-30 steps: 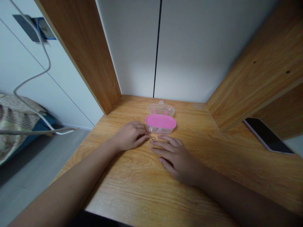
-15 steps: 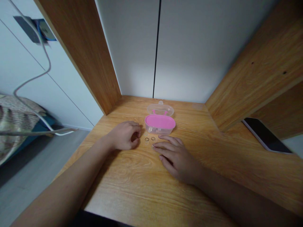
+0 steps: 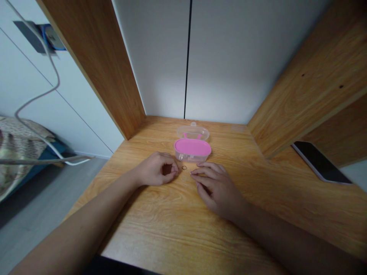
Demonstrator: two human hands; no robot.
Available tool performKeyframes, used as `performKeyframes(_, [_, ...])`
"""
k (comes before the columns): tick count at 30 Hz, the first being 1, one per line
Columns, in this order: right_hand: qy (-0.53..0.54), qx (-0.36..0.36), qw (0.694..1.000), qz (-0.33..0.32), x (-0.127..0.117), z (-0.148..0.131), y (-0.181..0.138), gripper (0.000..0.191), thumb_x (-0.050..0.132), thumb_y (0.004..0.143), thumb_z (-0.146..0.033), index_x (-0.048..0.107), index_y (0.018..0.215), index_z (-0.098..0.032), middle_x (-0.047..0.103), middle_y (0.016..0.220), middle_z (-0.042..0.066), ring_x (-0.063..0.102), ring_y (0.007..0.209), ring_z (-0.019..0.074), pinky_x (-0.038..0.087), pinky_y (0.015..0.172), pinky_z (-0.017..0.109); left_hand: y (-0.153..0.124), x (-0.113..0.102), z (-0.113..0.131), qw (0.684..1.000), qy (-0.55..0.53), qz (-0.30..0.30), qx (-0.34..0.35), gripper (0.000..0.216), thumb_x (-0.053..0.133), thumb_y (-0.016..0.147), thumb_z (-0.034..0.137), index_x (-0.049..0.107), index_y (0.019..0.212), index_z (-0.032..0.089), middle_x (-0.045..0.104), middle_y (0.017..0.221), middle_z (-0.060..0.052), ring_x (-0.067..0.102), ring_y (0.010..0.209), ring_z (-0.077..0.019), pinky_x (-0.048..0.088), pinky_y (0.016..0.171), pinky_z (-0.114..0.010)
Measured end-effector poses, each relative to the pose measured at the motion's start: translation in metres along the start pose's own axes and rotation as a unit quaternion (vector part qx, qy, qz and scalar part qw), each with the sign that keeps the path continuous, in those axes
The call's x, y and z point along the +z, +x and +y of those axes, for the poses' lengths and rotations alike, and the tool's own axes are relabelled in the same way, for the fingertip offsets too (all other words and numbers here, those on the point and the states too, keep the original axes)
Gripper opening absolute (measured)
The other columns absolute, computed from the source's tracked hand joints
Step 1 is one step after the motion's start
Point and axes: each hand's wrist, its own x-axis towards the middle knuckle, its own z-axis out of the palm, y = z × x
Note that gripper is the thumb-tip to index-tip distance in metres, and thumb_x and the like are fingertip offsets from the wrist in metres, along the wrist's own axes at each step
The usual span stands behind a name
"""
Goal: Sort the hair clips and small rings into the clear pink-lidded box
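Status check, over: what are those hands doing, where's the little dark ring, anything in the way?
Left hand curled, contents unclear. Right hand loosely open. Dark ring lying on desk between them. Pink-topped box just beyond, not between the hands.

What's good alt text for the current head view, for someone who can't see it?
The left hand and right hand flank a few small thin rings, one dark, on a wooden desk. Just beyond sits a clear box with a pink top, its transparent cover open behind; a phone lies far right.
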Motion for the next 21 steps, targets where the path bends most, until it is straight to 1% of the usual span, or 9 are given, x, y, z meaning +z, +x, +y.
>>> performKeyframes(4, [-0.001,0.008,1.000,-0.001,0.000,0.001,0.001,0.019,0.063,0.087,-0.014,0.075,0.099,-0.024,0.076,0.094,0.003,0.061,0.103,0.0243,0.047,0.091,0.044,0.002,0.008,0.003,0.997,-0.078,0.011,-0.024,0.010,0.067,0.084,0.022,0.075,0.087,0.016,0.076,0.090,-0.006,0.066,0.072,-0.0124,0.050,0.065,-0.023])
performKeyframes(7, [-0.002,0.016,1.000,-0.015,-0.001,0.000,0.002,0.018,0.063,0.087,-0.014,0.074,0.097,-0.024,0.074,0.091,0.004,0.061,0.096,0.0230,0.047,0.086,0.042,0.003,0.012,0.005,0.993,-0.112,0.018,-0.035,0.012,0.070,0.084,0.024,0.077,0.090,0.016,0.077,0.093,-0.008,0.066,0.070,-0.0123,0.050,0.063,-0.023])
performKeyframes(11, [-0.032,0.051,0.998,-0.016,0.000,0.001,0.001,0.018,0.066,0.087,-0.019,0.073,0.103,-0.024,0.070,0.096,0.006,0.059,0.096,0.0245,0.046,0.085,0.043,0.004,0.016,0.005,0.992,-0.122,0.021,-0.039,0.014,0.072,0.084,0.025,0.078,0.093,0.016,0.077,0.089,-0.009,0.064,0.067,-0.0120,0.049,0.060,-0.022])
performKeyframes(14, [-0.051,0.076,0.995,-0.024,0.002,0.003,0.000,0.016,0.067,0.088,-0.025,0.073,0.103,-0.023,0.067,0.101,0.007,0.057,0.097,0.0255,0.045,0.085,0.043,0.004,0.018,0.005,0.990,-0.132,0.026,-0.038,0.013,0.072,0.084,0.025,0.078,0.092,0.016,0.077,0.086,-0.008,0.064,0.066,-0.0118,0.048,0.059,-0.022])
performKeyframes(21, [-0.032,0.074,0.996,-0.033,0.003,0.004,0.002,0.005,0.067,0.088,-0.021,0.070,0.092,-0.023,0.066,0.096,0.005,0.057,0.096,0.0241,0.043,0.084,0.041,0.005,0.020,0.007,0.987,-0.155,0.034,-0.033,0.013,0.072,0.084,0.023,0.078,0.093,0.015,0.076,0.087,-0.008,0.065,0.069,-0.0125,0.050,0.063,-0.024])
